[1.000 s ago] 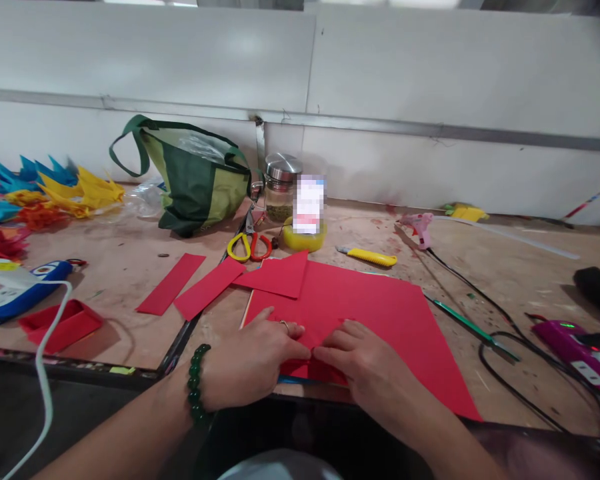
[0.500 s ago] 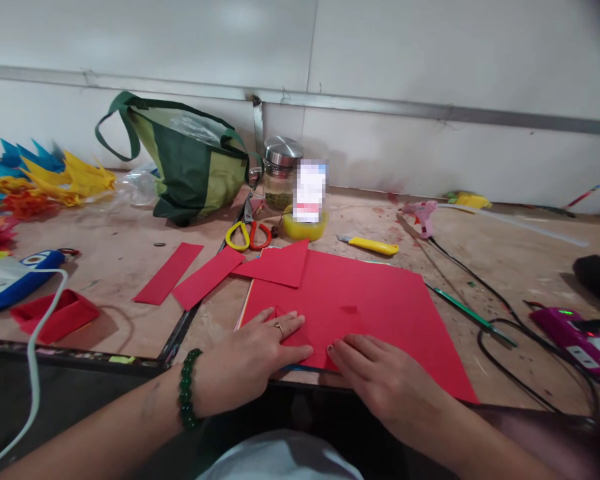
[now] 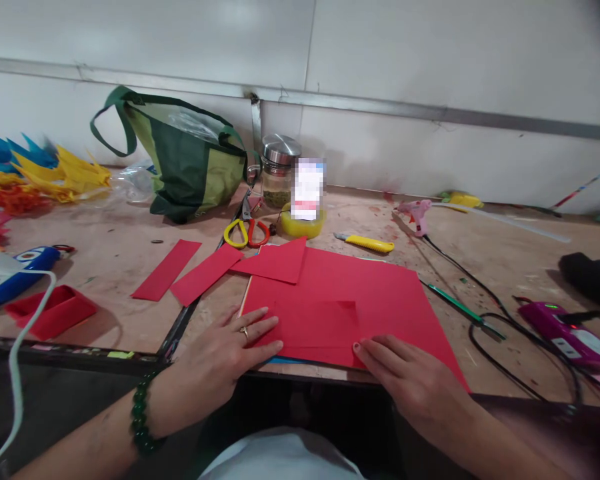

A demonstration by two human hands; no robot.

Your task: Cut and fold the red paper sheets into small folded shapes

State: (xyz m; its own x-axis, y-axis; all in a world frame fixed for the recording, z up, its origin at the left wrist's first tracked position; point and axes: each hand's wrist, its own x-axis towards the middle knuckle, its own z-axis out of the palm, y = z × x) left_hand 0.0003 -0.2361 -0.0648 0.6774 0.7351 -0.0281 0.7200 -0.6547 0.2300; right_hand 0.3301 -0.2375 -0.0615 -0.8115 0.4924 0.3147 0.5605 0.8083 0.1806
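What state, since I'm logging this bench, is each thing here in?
Left hand: spread open on red paper.
Right hand: curled, on the paper.
Small red sheet: flat, seemingly creased near its front edge.
Scissors: lying down, seemingly closed.
Knife: lying down, apparently extended.
Jar: upright, lid on.
Bag: open-topped, plastic inside.
Phone: upright, screen bright.
Power strip: lit.
Glue gun: glue stick seemingly loaded.
Red paper box: folded, open-topped.

Single view, head-worn: you're looking forward and down from above, behind both hands. Close range. Your left hand (image 3: pixel 230 350) and right hand (image 3: pixel 407 377) sit low, either side of centre. Desk (image 3: pixel 117 263) stretches beyond and to both sides of the hands; wall (image 3: pixel 405 60) farther past them fills the top. White clothing (image 3: pixel 280 457), nearer than either hand, clips the bottom edge.
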